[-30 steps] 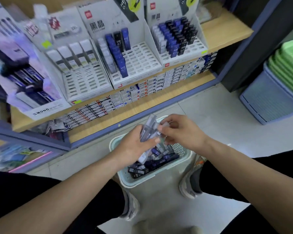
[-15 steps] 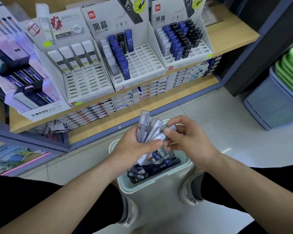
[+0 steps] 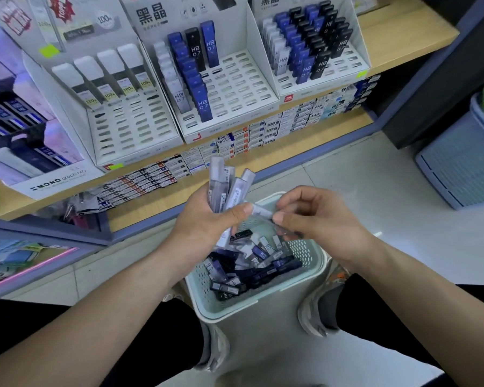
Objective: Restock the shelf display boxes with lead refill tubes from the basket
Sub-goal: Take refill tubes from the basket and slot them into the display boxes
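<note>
My left hand (image 3: 207,219) grips a fanned bunch of clear lead refill tubes (image 3: 224,185) above the pale green basket (image 3: 313,263). My right hand (image 3: 316,219) pinches one clear tube (image 3: 263,212) between thumb and forefinger, right beside the bunch. The basket stands on the floor between my feet and holds several blue, black and clear tubes (image 3: 249,269). On the wooden shelf stand three white display boxes: the left one (image 3: 129,129) with white-capped tubes, the middle one (image 3: 235,90) partly filled with blue and black tubes, the right one (image 3: 319,46) fuller.
Rows of small boxed refills (image 3: 263,132) line the shelf's front edge below the display boxes. A Mono display (image 3: 34,152) sits at far left. Stacked blue and green baskets (image 3: 464,157) stand on the floor at right. My shoes (image 3: 316,317) flank the basket.
Both hands have risen slightly above the basket with the tubes. My right hand has drawn one clear tube away from the bunch to the right. The view has moved closer to the shelf.
</note>
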The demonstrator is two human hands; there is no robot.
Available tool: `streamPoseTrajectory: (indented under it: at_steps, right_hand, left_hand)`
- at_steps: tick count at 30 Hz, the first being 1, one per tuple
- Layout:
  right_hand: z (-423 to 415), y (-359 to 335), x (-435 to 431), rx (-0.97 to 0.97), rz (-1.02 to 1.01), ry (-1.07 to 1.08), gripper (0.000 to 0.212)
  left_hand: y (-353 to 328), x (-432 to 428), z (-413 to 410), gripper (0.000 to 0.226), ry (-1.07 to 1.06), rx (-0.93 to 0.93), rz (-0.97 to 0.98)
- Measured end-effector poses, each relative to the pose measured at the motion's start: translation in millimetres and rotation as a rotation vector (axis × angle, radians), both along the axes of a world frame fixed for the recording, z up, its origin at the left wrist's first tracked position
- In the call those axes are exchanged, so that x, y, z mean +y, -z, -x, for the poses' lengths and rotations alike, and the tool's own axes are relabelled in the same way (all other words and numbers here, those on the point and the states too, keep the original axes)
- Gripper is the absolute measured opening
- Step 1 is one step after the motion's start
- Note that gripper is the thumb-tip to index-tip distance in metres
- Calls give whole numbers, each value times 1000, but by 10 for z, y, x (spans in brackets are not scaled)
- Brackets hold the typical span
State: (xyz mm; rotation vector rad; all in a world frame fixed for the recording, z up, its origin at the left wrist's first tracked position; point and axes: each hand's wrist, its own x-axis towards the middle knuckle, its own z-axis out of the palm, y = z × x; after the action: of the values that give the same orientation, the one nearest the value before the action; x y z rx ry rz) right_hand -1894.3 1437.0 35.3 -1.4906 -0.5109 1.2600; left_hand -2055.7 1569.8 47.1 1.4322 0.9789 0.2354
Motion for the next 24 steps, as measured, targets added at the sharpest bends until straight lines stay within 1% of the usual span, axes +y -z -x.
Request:
streamPoseTrajectory:
  at_steps: [3, 5, 8, 9, 12, 13, 15, 16, 20, 24]
  right_hand:
    - [67, -15, 14, -70, 21, -127, 23]
    - [116, -37, 22, -81, 23, -190, 25]
    - [148, -63, 21, -55, 6, -197, 22]
    - [152, -74, 15, -86, -2, -204, 21]
    - [169, -90, -14, -233, -30, -223, 26]
    - [170, -93, -18, -249, -44, -207, 23]
    - [163, -97, -28, -233, -65, -182, 17]
    - [159, -102, -32, -224, -68, -183, 18]
    - [174, -116, -45, -241, -62, -234, 23]
    - [177, -131, -39, -166, -57, -235, 19]
  left_hand:
    - [11, 11, -25, 20, 8, -16, -8]
    - [20, 6, -32, 20, 14, -28, -4]
    - [16, -6, -40, 24, 22, -41, 4]
    - [10, -9, -43, 25, 27, -36, 2]
    - [-30, -26, -45, 29, 38, -54, 15]
    - [-46, -34, -45, 32, 33, -62, 20]
    - [-85, -46, -41, 36, 18, -60, 10]
    - [-101, -47, -40, 35, 17, -53, -4]
    - [-138, -48, -38, 20, 53, -61, -65]
    - [-133, -60, -38, 21, 49, -83, -77]
